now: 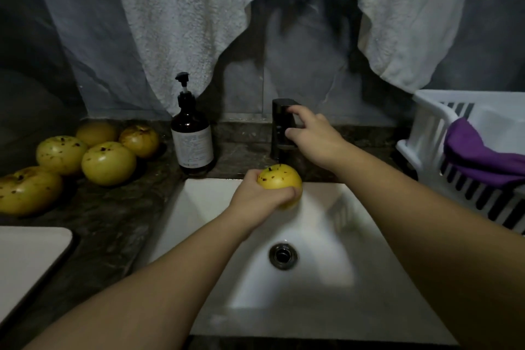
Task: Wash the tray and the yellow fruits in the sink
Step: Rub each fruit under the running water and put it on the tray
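My left fingers [292,192] clench around a round yellow fruit with dark specks [279,179], holding it over the back of the white rectangular sink [326,278]. My right fingers [298,115] pinch the black boxy faucet [281,128]. Five more speckled yellow fruits [108,163] lie on the dark stone counter [113,221] left of the sink, and a white flat tray [25,258] sits nearer me.

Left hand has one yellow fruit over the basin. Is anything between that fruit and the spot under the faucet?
Nothing visible. The yellow fruit in the left hand sits just below the black faucet, over the white sink. The right hand is on the faucet's side, above the fruit, not in its path.
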